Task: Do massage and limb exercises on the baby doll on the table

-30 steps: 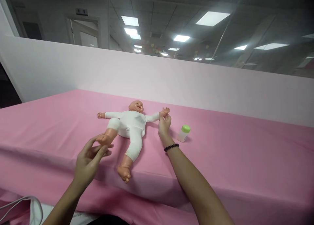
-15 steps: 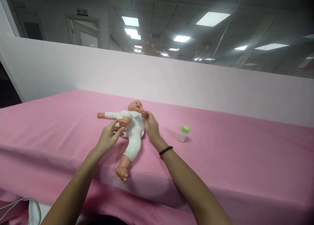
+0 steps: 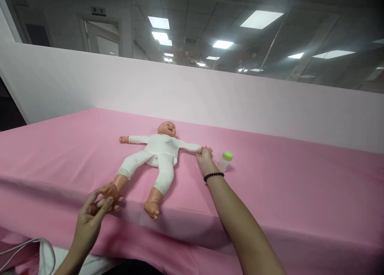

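Note:
A baby doll (image 3: 163, 147) with a white cloth body lies on its back on a pink-covered table, arms and legs spread. My left hand (image 3: 94, 211) has its fingers around the doll's foot at the left, by the table's front edge. The doll's other foot lies free near that same edge. My right hand (image 3: 205, 159), with a black coiled band above it, is closed on the doll's outstretched arm close to its hand. Just right of that hand stands a small clear bottle (image 3: 225, 161) with a green lid, apart from my fingers.
The pink sheet (image 3: 285, 187) covers the table and hangs over its front edge. A white partition (image 3: 210, 95) with glass above runs along the back. White cloth (image 3: 99, 263) and a pale cable (image 3: 24, 245) lie at the lower left.
The doll's bent leg has been straightened toward the lower left with my left hand. My right hand has drawn the doll's arm outward to the right, nearer the bottle.

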Tool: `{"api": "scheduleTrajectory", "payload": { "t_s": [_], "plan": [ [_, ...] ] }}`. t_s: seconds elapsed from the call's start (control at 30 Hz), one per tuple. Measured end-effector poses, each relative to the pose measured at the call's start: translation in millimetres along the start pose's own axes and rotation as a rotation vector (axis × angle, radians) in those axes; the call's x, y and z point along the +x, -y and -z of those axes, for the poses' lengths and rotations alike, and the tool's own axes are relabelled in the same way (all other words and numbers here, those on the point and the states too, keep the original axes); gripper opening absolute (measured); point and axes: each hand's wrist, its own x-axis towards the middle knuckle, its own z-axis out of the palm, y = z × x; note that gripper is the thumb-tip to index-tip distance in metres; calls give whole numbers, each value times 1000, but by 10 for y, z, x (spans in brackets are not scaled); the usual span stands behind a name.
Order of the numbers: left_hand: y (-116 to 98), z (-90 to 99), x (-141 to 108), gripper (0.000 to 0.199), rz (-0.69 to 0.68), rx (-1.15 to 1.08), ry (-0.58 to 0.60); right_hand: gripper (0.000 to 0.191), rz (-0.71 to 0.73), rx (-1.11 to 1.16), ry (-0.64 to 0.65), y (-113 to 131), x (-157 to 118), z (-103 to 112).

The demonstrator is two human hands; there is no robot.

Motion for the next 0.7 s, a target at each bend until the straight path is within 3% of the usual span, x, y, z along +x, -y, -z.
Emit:
{"api": "scheduleTrajectory", "payload": {
  "t_s": [0.1, 0.2, 0.37, 0.53, 0.6, 0.7],
  "plan": [
    [59, -121, -80, 44, -36, 7, -28, 47, -122, 28, -78, 93, -17, -79],
    [-147, -212, -4, 43, -79, -17, -19, 50, 30, 116, -37, 288, -149, -204],
    [-585, -498, 386, 50, -162, 49, 179, 50, 434, 37, 271, 589, -631, -368],
    [-650, -915, 802, 51, -206, 157, 350, 32, 798, -361, 697, 574, -938, -394],
    [-621, -1006, 880, 51, -206, 171, 378, 32, 858, -497, 793, 521, -966, -388],
    [-611, -1009, 876, 50, -220, 199, 340, 35, 857, -521, 785, 493, -971, -387]
  ]
}}
